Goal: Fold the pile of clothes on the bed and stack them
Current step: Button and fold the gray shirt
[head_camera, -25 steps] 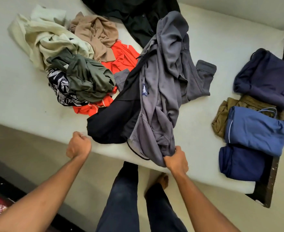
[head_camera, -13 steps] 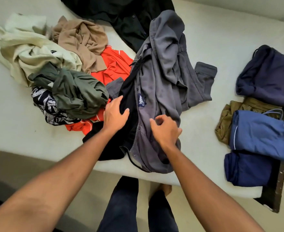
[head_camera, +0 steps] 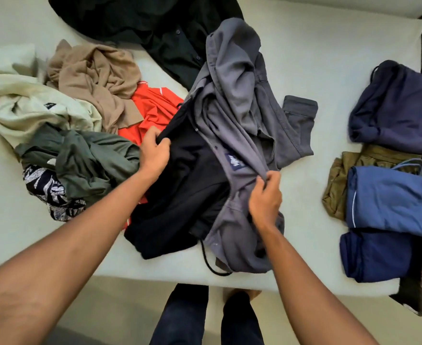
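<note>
A: Entry one, centre of the frame?
B: One crumpled grey woven garment (head_camera: 232, 100) with small buttons and a dark blue sewn label. It lies partly over a soft black garment (head_camera: 187, 195). A thin black cord (head_camera: 207, 262) loops over the near mattress edge below them.

A: And the hands?
B: The left hand (head_camera: 155, 155) has its fingers curled round a fold at the black garment's upper edge. The right hand (head_camera: 264, 195) pinches a ridge of the grey cloth between thumb and fingertips, just below the label.

A: The unfolded pile?
B: Left half of the frame, on the pale mattress (head_camera: 329, 46).
- cream garment (head_camera: 30, 105), soft and rumpled, cut off at the left edge
- tan ribbed knit (head_camera: 98, 78)
- smooth orange-red piece (head_camera: 155, 108), mostly buried
- olive-green jersey (head_camera: 93, 158), bunched
- black-and-white printed cloth (head_camera: 45, 188), half under the green
- black buttoned shirt (head_camera: 155, 23), top centre, cut off by the frame

A: Folded stock?
B: Right side, four pieces, overlapping.
- dark navy bundle (head_camera: 399, 108)
- olive-brown piece (head_camera: 339, 178), largely covered
- mid-blue fold (head_camera: 391, 197) with white piping, lying on it
- deep blue fold (head_camera: 377, 255), nearest

I can't make out the garment types.

A: Edges and room?
B: A strip of mattress shows between the grey garment and the folded group. A dark wooden frame (head_camera: 419, 270) borders the right edge.
</note>
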A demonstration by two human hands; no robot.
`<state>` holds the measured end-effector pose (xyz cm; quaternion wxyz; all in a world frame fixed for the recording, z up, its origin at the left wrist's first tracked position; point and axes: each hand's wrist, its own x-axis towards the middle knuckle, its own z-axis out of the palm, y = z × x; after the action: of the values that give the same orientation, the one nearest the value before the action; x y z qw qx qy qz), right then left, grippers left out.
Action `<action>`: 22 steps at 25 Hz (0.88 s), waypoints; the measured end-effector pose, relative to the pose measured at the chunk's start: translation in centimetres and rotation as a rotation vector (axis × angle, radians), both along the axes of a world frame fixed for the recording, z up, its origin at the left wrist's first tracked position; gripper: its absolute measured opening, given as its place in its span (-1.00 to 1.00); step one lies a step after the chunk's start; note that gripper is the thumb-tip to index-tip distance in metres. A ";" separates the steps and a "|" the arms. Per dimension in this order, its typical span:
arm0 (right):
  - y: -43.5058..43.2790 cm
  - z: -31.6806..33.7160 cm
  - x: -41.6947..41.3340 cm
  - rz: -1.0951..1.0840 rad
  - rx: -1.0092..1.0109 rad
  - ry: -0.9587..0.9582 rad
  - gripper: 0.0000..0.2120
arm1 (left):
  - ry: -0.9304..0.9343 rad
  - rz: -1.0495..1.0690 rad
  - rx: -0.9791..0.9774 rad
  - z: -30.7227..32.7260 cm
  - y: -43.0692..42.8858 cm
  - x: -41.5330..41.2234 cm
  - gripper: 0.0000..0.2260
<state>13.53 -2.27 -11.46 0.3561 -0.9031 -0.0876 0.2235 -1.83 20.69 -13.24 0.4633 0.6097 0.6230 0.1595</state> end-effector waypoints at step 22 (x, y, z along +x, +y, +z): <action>17.9 1.1 -1.5 0.333 0.199 0.393 -0.79 | 0.798 -0.948 -0.207 10.6 -6.6 -5.3 -0.63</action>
<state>12.03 15.58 -10.34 0.4116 -0.7763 -0.1854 0.4400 -7.16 14.09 -2.62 0.2723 0.7842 0.4222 -0.3642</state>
